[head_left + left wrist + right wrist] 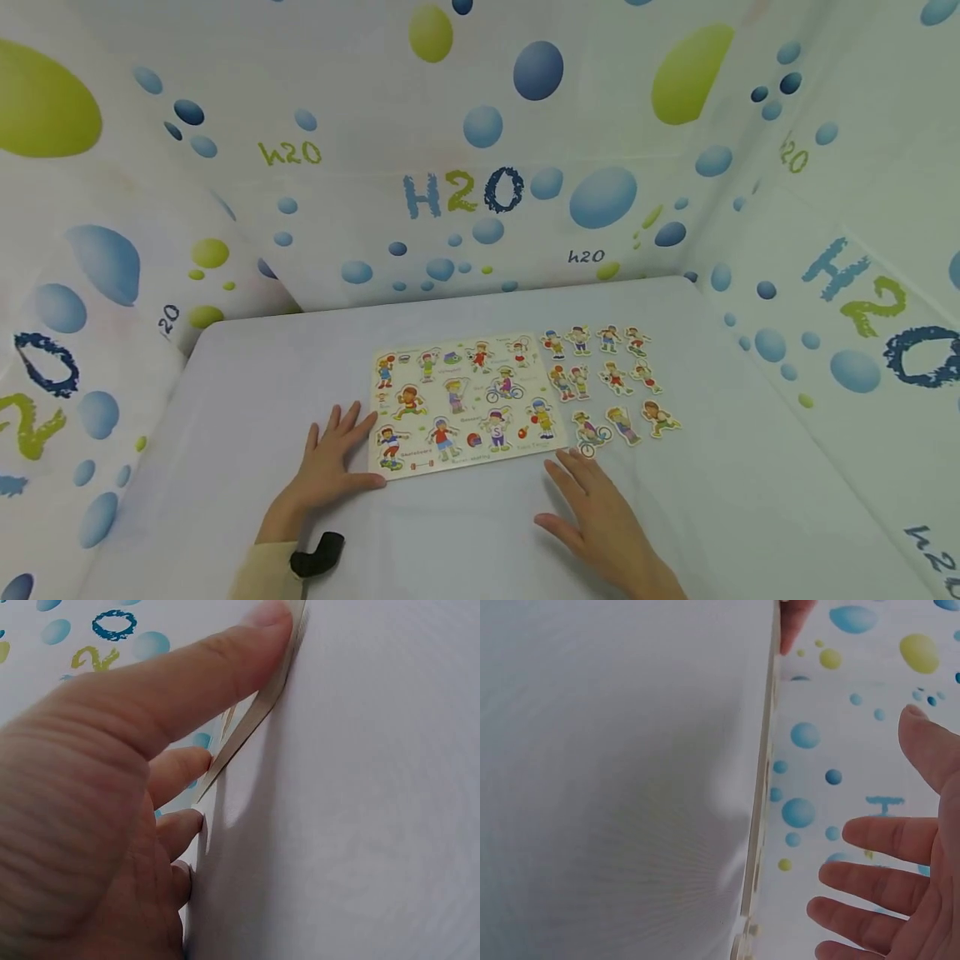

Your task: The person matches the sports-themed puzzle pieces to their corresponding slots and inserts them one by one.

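A flat, pale puzzle board (420,423) printed with colourful sports figures lies on the table. My left hand (330,462) rests at its left side, fingers spread, with the thumb at the near left corner. In the left wrist view the thumb (202,671) touches the board's thin edge (251,720). Just off the near right corner, my right hand (600,517) hovers with fingers extended and nothing in it. The right wrist view shows its spread fingers (877,885) apart from the board's edge. Nearest to them is a cyclist piece (592,433).
Several cut-out figure pieces lie in rough rows right of the board, among them a runner piece (658,419) and a soccer player piece (615,377). A white cloth (457,542) covers the table. Bubble-printed sheets (360,108) surround it at the back and sides.
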Demonstrator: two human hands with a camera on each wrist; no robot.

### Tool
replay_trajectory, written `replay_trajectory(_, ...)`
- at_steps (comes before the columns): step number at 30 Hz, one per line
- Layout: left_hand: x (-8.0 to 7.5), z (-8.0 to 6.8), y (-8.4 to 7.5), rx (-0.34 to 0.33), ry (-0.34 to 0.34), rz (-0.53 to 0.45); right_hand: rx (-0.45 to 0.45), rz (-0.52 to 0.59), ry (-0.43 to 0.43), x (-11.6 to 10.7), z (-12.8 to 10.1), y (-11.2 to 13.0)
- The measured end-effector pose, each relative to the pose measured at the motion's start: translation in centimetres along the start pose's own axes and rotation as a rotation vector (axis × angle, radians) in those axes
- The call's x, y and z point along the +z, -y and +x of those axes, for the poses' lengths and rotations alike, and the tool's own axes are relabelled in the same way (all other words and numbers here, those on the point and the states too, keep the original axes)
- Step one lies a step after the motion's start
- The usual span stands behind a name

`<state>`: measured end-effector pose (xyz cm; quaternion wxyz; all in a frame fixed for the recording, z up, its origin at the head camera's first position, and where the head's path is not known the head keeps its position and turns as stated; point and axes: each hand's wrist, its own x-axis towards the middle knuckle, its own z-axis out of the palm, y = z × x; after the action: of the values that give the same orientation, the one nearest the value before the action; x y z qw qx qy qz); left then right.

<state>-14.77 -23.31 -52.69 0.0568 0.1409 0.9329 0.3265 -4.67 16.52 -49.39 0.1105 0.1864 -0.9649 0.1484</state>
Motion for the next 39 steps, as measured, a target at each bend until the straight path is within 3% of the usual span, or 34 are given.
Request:
replay_trajectory(4, -0.1, 0.0, 0.0, -0.012, 0.004, 0.005, -0.031, 0.008, -0.024, 0.2, 0.1, 0.0)
replay_trajectory(9, -0.1, 0.1, 0.0, -0.019, 0.005, 0.004, 0.011, 0.052, -0.054, -0.2, 0.4, -1.7)
replay_trajectory(18, -0.4, 0.2, -0.2, -0.006, -0.008, 0.002, 0.091, 0.160, -0.318, -4.7, 3.1, -11.9)
replay_trajectory(21, -0.3, 0.1, -0.3, -0.006, -0.009, -0.009, 0.196, 0.195, -0.258, -5.1, 3.2, -15.3)
replay_trajectory(27, -0.1, -0.1, -0.2, -0.013, -0.010, 0.001, 0.355, 0.295, 0.014, -5.0, 3.0, -19.7)
replay_trajectory(31, -0.1, -0.2, -0.3, -0.013, -0.016, 0.005, 0.389, 0.364, 0.110, -4.6, 3.0, -20.9)
replay_trajectory(39, -0.1, -0.2, -0.3, -0.020, -0.017, 0.000, 0.429, 0.405, 0.202, -4.0, 3.7, -21.4)
